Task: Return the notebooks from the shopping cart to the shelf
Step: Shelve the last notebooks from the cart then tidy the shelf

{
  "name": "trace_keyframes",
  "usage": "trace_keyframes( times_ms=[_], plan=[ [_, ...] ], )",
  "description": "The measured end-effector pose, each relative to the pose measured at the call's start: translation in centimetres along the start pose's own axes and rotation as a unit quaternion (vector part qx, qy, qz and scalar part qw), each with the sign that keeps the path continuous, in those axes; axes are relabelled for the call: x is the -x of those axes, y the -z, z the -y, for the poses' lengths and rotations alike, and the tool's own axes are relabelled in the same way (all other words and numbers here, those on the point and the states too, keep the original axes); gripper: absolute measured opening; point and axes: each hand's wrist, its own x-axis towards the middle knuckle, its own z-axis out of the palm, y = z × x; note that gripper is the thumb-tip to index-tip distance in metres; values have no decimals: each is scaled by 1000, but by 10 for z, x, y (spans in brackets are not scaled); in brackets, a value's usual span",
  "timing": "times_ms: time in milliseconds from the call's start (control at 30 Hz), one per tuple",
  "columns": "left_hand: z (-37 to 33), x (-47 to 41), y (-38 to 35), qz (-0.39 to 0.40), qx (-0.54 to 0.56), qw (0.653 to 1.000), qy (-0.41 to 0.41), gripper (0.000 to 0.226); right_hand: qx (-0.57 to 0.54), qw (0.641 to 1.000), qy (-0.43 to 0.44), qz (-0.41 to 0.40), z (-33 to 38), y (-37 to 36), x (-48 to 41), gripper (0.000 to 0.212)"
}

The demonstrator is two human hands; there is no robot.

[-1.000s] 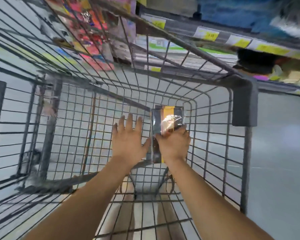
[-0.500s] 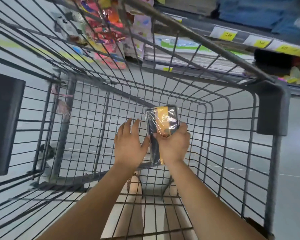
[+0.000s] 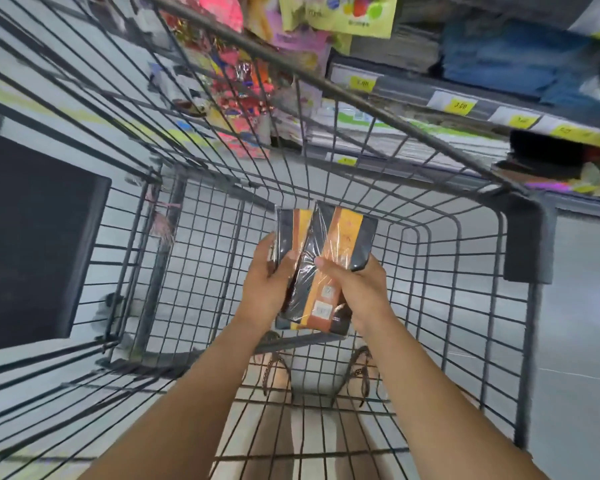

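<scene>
Two notebooks logged: left notebook (image 3: 289,233) and right notebook (image 3: 350,237), both in glossy wrap, overlapping, held inside the shopping cart (image 3: 459,271) above its wire floor, toward the far end.

Risk, as I judged it: the slick film could let either book slide out of its grip. A corner could also catch the cart's top rail on the lift toward the shelf (image 3: 413,93).

Pose: left hand (image 3: 265,289) gripped its book's left edge, thumb on the cover. Right hand (image 3: 359,289) wrapped the other book, fingers (image 3: 324,264) clenched on the film. Both forearms reached in over the near rim.
</scene>
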Motion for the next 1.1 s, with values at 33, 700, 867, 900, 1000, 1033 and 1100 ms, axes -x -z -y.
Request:
trace_keyframes(
  times_ms=[33, 700, 867, 900, 1000, 1033, 1100],
  plan=[
    [-7, 5, 3, -2, 9, 1000, 4, 36, -11, 1000, -7, 12, 4, 0, 7, 43],
    [-154, 161, -42, -97, 88, 983, -125, 34, -53, 992, 108, 44, 132, 166, 150, 33],
    [-189, 196, -137, -67, 83, 980, -168, 39, -86, 990, 107, 20, 147, 272, 148, 39],
    [-193, 203, -158, -62, 79, 980, -172, 40, -92, 990, 108, 12, 148, 294, 147, 37],
    [-195, 217, -217, -58, 88, 979, -175, 35, -104, 989, 103, -7, 152, 357, 145, 39],
    [-195, 221, -236, -51, 83, 980, -173, 33, -105, 989, 102, -12, 153, 377, 144, 38],
    [-195, 231, -272, -32, 58, 983, -170, 34, -110, 988, 104, -24, 154, 414, 143, 35]
  ],
)
